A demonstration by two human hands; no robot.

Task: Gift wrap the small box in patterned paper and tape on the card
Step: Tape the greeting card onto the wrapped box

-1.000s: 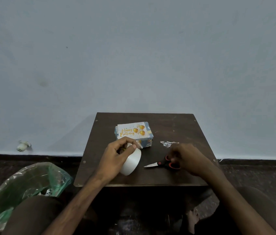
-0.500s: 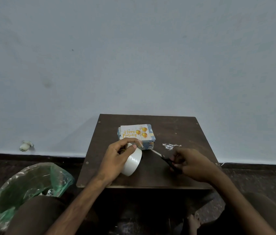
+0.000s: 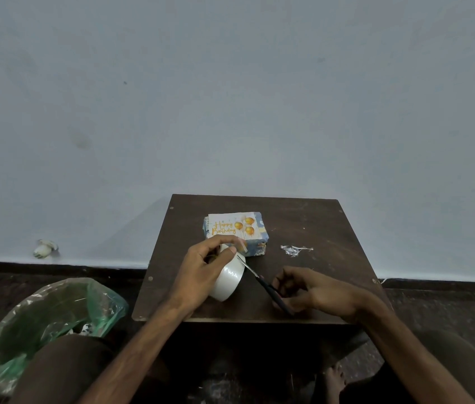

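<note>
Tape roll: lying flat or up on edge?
Up on edge, tilted. The tape roll shows its curved white band to the camera, its lower rim down by the table, and the left hand grips its upper part.

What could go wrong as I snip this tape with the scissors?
The scissors tips sit beside the thumb of the left hand gripping the tape roll, so a quick snip might nick it. The pulled tape end could curl onto itself once cut. The card on the wrapped box may be loose; a bump could skew it.
</note>
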